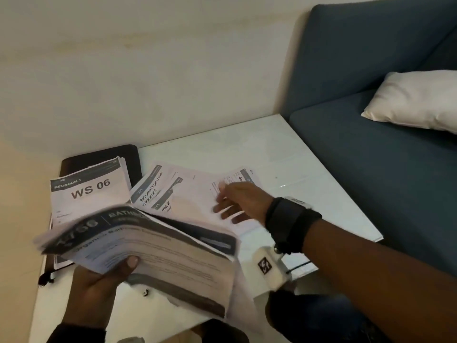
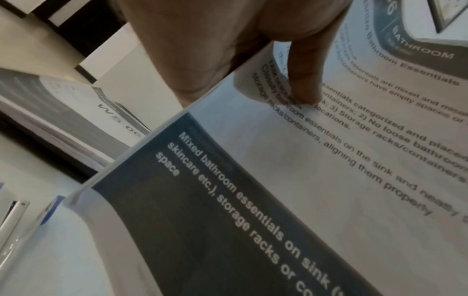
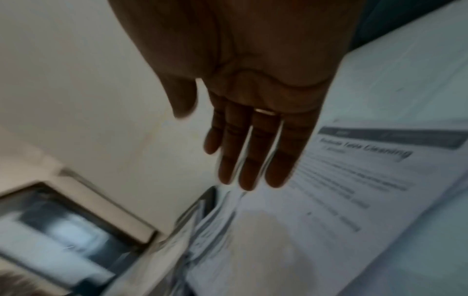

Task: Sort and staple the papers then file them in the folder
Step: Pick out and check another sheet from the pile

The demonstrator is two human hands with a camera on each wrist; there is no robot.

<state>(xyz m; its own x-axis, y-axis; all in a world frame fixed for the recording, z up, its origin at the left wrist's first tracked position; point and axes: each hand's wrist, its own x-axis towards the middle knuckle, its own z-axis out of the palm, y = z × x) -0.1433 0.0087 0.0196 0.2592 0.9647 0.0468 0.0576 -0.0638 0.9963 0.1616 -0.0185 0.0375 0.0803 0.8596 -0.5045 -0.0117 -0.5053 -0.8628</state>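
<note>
Left hand [image 1: 99,280], low at the near edge of the white glossy table [image 1: 296,154], grips a thick sheaf of printed white sheets with dark header bands [image 1: 153,253]: the thumb [image 2: 303,76] presses on the top page, headed "BATHROOM", while the remaining fingers lie hidden beneath the sheaf. The sheaf is raised off the table, sagging and fanned toward its far end, and is blurred in the head view.

Right hand [image 1: 237,201], with a black wrist strap [image 1: 289,224], reaches over the middle of the table with its fingers [image 3: 250,156] straight and close together, palm down, gripping nothing. It lies over a loose spread of white printed sheets [image 1: 188,194] scattered flat on the table; whether the fingertips touch the paper cannot be told. One sheet reads "Bed Linen Organization and Placement".

A second stack of white sheets, its top page marked "BEDROOM 3 / WS 06" [image 1: 89,191], lies at the left of the table, just beside the loose spread and partly covering a black flat folder [image 1: 103,157] at the far left corner. The gripped sheaf overlaps the near edge of this stack in the head view.

A blue upholstered sofa [image 1: 371,70] with a white cushion [image 1: 415,100] stands to the right of the table.
</note>
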